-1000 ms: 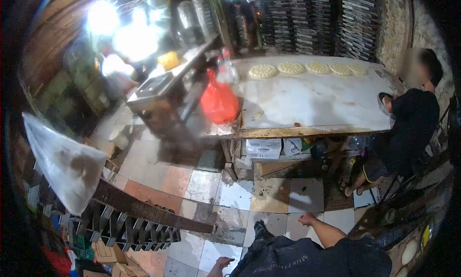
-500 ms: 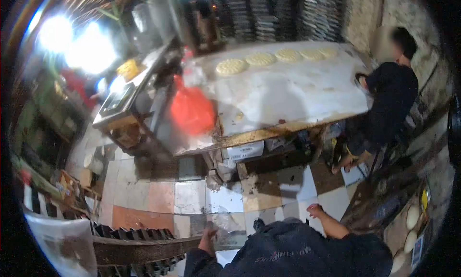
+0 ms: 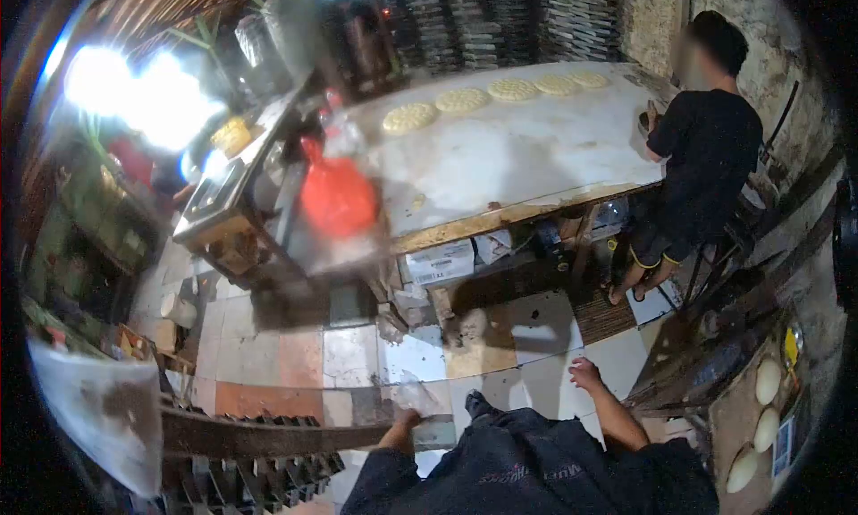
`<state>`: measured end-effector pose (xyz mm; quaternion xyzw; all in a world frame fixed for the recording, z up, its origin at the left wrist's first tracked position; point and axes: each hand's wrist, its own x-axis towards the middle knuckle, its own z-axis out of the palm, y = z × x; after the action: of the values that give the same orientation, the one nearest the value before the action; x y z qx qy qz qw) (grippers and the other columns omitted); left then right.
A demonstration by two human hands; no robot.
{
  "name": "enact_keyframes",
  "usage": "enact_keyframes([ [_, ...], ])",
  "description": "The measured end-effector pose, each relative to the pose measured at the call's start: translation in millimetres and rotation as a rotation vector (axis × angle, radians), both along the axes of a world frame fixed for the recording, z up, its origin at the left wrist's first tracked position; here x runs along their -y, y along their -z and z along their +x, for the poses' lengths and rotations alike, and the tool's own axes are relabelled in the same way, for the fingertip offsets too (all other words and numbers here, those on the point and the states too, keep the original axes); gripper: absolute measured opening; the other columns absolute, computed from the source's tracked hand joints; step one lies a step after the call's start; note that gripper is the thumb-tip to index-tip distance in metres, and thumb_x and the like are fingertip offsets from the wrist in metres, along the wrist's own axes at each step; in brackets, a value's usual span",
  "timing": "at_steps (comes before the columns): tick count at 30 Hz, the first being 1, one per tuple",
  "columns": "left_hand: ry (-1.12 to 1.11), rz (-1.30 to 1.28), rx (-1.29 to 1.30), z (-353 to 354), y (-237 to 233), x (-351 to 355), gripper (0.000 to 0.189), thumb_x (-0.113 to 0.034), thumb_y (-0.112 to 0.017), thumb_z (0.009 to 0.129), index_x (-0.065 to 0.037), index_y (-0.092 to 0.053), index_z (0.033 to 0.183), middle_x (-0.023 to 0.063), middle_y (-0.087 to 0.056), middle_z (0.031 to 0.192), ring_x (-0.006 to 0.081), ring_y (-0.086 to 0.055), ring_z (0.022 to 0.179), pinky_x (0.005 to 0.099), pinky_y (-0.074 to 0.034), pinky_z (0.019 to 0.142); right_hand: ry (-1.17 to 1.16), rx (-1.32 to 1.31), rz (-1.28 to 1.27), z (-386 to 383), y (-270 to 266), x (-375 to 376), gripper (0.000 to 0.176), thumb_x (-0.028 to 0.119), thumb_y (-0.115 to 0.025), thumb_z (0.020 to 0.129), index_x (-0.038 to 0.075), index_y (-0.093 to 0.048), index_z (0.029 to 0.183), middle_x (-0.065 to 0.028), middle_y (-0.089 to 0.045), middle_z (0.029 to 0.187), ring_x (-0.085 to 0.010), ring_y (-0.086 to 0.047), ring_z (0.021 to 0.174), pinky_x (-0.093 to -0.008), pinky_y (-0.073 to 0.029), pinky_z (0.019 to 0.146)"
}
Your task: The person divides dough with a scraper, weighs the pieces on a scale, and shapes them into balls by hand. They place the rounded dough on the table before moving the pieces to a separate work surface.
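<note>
Since the last frame the view has swung, so the white table (image 3: 536, 158) and the co-worker in black (image 3: 706, 149) sit higher and further right. My left hand (image 3: 407, 418) has also crept up along the dark beam (image 3: 268, 436).

From the head camera, the open room is the tiled floor (image 3: 357, 359) between the table's front edge and my body. It is hemmed on the left by the beam and the slotted rack (image 3: 259, 475) below it, and on the right by a dark bench carrying pale dough pieces (image 3: 767, 381). Boxes (image 3: 438, 263) fill the space under the table. A red bag (image 3: 335, 198) sits at the table's left corner, and patterned dough rounds (image 3: 409, 117) line its far edge.

My left hand rests on the beam's right end, arm bent close to my torso; whether the fingers close round it I cannot tell. My right hand (image 3: 585, 372) reaches forward over the floor, forearm straight, fingers loose and empty, touching nothing.
</note>
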<state>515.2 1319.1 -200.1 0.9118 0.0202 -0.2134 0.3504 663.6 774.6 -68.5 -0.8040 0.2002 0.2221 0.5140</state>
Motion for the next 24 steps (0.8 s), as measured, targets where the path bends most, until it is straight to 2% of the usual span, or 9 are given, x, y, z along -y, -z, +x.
enact_keyframes([
  [4, 0.251, 0.671, 0.356, -85.4, 0.1, 50.8, 0.034, -0.041, -0.057, 0.081, -0.009, -0.069, 0.084, 0.0156, -0.065, 0.092, 0.0308, -0.062, 0.082, 0.0441, -0.047, 0.07, 0.033, -0.179, 0.167, -59.5, 44.2, 65.4, 0.027, 0.019, -0.059, 0.084, 0.008, -0.052, 0.108, -0.0078, -0.06, 0.088, -0.0249, -0.065, 0.07, -0.0369, -0.053, 0.052],
  [6, -0.186, -0.735, 0.017, -72.5, 3.9, 93.2, 0.037, -0.044, -0.061, 0.078, -0.009, -0.07, 0.083, 0.0157, -0.066, 0.093, 0.0314, -0.063, 0.081, 0.0435, -0.048, 0.069, -0.041, -0.181, 0.163, -92.9, 49.4, 104.3, 0.024, 0.018, -0.06, 0.082, 0.008, -0.055, 0.102, -0.0083, -0.061, 0.083, -0.0249, -0.065, 0.07, -0.0368, -0.053, 0.051],
  [8, -0.061, 0.155, -0.189, -52.2, 16.5, 158.4, 0.046, -0.053, -0.061, 0.074, -0.008, -0.069, 0.084, 0.0177, -0.065, 0.089, 0.0342, -0.063, 0.08, 0.0447, -0.048, 0.069, 0.106, -0.257, 0.184, -127.0, 75.1, 149.5, 0.024, 0.02, -0.063, 0.08, 0.008, -0.056, 0.1, -0.0081, -0.06, 0.08, -0.0241, -0.064, 0.068, -0.0358, -0.053, 0.05],
  [9, -0.004, 0.139, -0.088, -57.4, -12.1, 186.2, 0.045, -0.05, -0.057, 0.077, -0.007, -0.068, 0.085, 0.0193, -0.065, 0.088, 0.0358, -0.062, 0.078, 0.0451, -0.048, 0.069, 0.151, -0.318, 0.368, -149.0, 90.9, 185.3, 0.022, 0.02, -0.063, 0.079, 0.008, -0.058, 0.097, -0.0084, -0.059, 0.078, -0.0242, -0.063, 0.064, -0.0387, -0.052, 0.051],
  [10, 0.038, 0.046, -0.049, -64.9, 14.2, 210.2, 0.043, -0.048, -0.057, 0.078, -0.007, -0.067, 0.086, 0.0201, -0.064, 0.089, 0.0369, -0.062, 0.08, 0.0452, -0.049, 0.07, 0.227, -0.379, 0.152, -169.8, 125.7, 200.7, 0.022, 0.019, -0.063, 0.078, 0.007, -0.058, 0.096, -0.01, -0.059, 0.076, -0.0256, -0.062, 0.062, -0.0439, -0.052, 0.052],
  [12, 0.213, 0.081, -0.179, -64.3, -93.4, 276.6, 0.035, -0.041, -0.055, 0.082, -0.012, -0.068, 0.095, 0.0152, -0.066, 0.094, 0.0321, -0.062, 0.085, 0.041, -0.049, 0.074, 0.245, -0.465, -0.014, -208.1, 106.5, 222.1, 0.028, 0.021, -0.063, 0.078, 0.006, -0.057, 0.101, -0.0145, -0.061, 0.085, -0.0284, -0.064, 0.066, -0.0472, -0.052, 0.051],
  [17, 0.176, 0.024, -0.058, -97.9, -58.2, 338.5, 0.045, -0.049, -0.062, 0.074, -0.01, -0.067, 0.097, 0.0165, -0.066, 0.09, 0.0354, -0.061, 0.089, 0.0428, -0.049, 0.078, 0.354, -0.544, -0.028, -279.6, 70.8, 242.9, 0.029, 0.016, -0.061, 0.077, 0.001, -0.056, 0.102, -0.0169, -0.06, 0.085, -0.0317, -0.064, 0.068, -0.0481, -0.052, 0.051],
  [21, 0.276, 0.018, -0.028, -150.5, 11.5, 304.3, 0.044, -0.048, -0.061, 0.075, -0.011, -0.069, 0.097, 0.0151, -0.066, 0.096, 0.033, -0.061, 0.093, 0.0404, -0.048, 0.084, 0.397, -0.405, -0.036, -326.7, 117.8, 268.6, 0.024, 0.019, -0.061, 0.076, 0.003, -0.054, 0.092, -0.0164, -0.059, 0.078, -0.0309, -0.061, 0.059, -0.0439, -0.052, 0.051],
  [24, 0.192, 0.136, -0.193, -196.7, -34.1, 278.1, 0.041, -0.047, -0.054, 0.08, -0.014, -0.069, 0.098, 0.0115, -0.065, 0.103, 0.0324, -0.059, 0.099, 0.0396, -0.046, 0.087, 0.172, -0.484, -0.113, -321.2, 151.8, 291.3, 0.032, 0.026, -0.059, 0.078, 0.003, -0.058, 0.101, -0.0155, -0.063, 0.084, -0.0319, -0.065, 0.068, -0.0447, -0.056, 0.055],
])
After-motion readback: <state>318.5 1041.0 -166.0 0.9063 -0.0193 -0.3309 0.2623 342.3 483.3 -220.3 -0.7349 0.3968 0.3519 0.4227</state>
